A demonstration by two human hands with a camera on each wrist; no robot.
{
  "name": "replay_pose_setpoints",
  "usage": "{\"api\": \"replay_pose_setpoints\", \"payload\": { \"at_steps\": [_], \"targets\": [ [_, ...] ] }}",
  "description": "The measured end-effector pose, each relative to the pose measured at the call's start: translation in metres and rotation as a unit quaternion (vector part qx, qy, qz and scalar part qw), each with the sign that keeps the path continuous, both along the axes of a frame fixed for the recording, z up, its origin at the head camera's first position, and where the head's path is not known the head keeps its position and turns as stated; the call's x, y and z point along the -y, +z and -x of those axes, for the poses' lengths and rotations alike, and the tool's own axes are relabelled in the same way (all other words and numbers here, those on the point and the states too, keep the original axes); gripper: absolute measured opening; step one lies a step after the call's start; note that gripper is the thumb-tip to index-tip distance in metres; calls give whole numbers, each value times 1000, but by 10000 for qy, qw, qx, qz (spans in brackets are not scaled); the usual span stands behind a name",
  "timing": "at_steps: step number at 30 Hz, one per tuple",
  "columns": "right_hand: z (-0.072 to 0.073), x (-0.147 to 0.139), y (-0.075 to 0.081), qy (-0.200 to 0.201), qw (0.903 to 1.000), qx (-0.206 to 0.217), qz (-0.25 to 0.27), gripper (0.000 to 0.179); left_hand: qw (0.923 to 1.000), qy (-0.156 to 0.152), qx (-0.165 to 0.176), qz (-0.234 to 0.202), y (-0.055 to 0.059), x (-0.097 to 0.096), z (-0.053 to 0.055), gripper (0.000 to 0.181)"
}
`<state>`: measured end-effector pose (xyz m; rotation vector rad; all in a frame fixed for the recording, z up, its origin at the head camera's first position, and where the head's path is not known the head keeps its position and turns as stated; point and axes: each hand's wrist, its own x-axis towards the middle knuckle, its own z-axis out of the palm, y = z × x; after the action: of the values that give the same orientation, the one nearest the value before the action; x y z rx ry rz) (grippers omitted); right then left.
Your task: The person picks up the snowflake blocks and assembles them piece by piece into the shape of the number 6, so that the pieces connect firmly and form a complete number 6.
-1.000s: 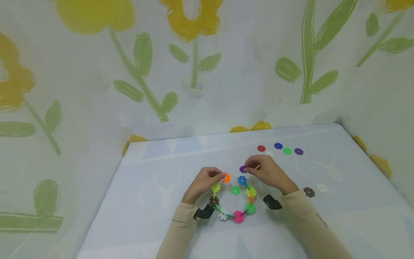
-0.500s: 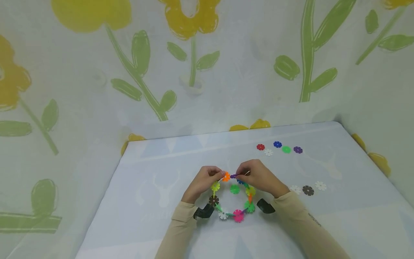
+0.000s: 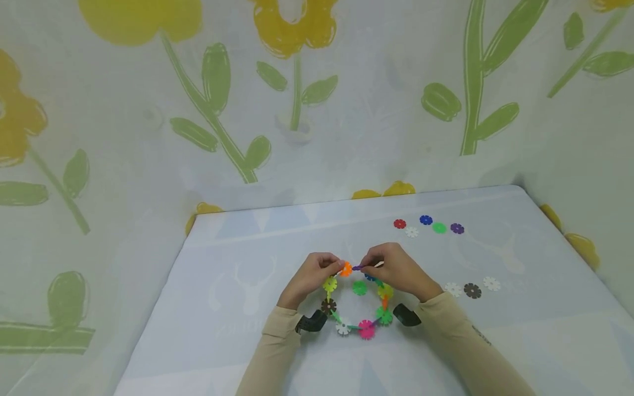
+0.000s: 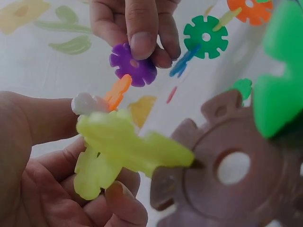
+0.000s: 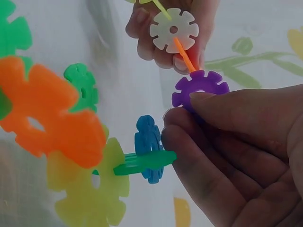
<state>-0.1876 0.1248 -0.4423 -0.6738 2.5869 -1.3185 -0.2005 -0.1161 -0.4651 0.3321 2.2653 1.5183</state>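
Note:
A chain of notched plastic snowflake discs forms a near-ring on the table. My left hand (image 3: 311, 278) grips its far-left end, thumb on a white disc (image 5: 163, 29) that has an orange disc (image 3: 346, 269) slotted into it. With thumb and fingers, my right hand (image 3: 398, 272) pinches a purple disc (image 4: 134, 66), whose edge meets the orange one; how deep they interlock cannot be told. Just below the right fingers is the chain's other end, a blue disc (image 5: 148, 146) on a green one. Yellow, brown (image 3: 328, 306) and pink discs (image 3: 366, 329) continue the ring.
A loose green disc (image 3: 359, 287) lies inside the ring. Red (image 3: 399, 224), white, blue, green and purple discs lie farther back on the table (image 3: 223, 330). To the right of my right hand are a brown disc (image 3: 473, 290) and two white ones.
My right hand has moved left and slightly down, bringing the purple disc against the orange one and turning it edge-on to the head view. My left hand has stayed nearly still.

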Motion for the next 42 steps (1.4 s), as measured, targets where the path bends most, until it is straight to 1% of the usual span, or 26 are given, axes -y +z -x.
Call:
{"api": "replay_pose_setpoints", "payload": {
  "at_steps": [4, 8, 13, 18, 23, 27, 30, 32, 35, 37, 40, 42],
  "targets": [
    [2, -1, -3, -44, 10000, 57, 26, 7, 10000, 25, -3, -1, 0, 0, 1, 31],
    [2, 0, -4, -119, 9998, 127, 67, 7, 10000, -20, -29, -41, -1, 1, 1, 30],
    [1, 2, -4, -3, 9999, 38, 140, 6, 9998, -162, -4, -120, -2, 2, 2, 31],
    [0, 5, -5, 41, 9998, 26, 196, 5, 9997, -224, 8, -114, -2, 0, 2, 29],
    [-2, 10, -7, -34, 9999, -64, 137, 4, 9996, -276, -21, -53, -8, -4, 3, 27],
    [-1, 12, -9, -20, 9999, -143, 94, 4, 9998, -184, 24, 25, -9, -4, 2, 26],
    [2, 7, -6, -38, 10000, -68, 27, 7, 9997, -228, 68, -53, -8, -3, 2, 28],
    [6, 0, -2, -163, 9998, -54, -89, 12, 9996, -266, 76, -113, -7, -3, 3, 30],
    [9, -13, 1, -505, 9977, 173, -406, 21, 9996, -241, 107, -84, -6, -2, 4, 30],
    [11, -19, 0, -642, 9945, 478, -682, 25, 9997, -198, 135, -25, -7, -1, 4, 30],
    [11, -22, -4, -568, 9879, 1044, -998, 25, 9996, -203, 199, 44, -8, 0, 4, 31],
    [12, -21, -7, -433, 9851, 1299, -1041, 23, 9995, -227, 205, 41, -8, 0, 4, 31]
  ]
}}
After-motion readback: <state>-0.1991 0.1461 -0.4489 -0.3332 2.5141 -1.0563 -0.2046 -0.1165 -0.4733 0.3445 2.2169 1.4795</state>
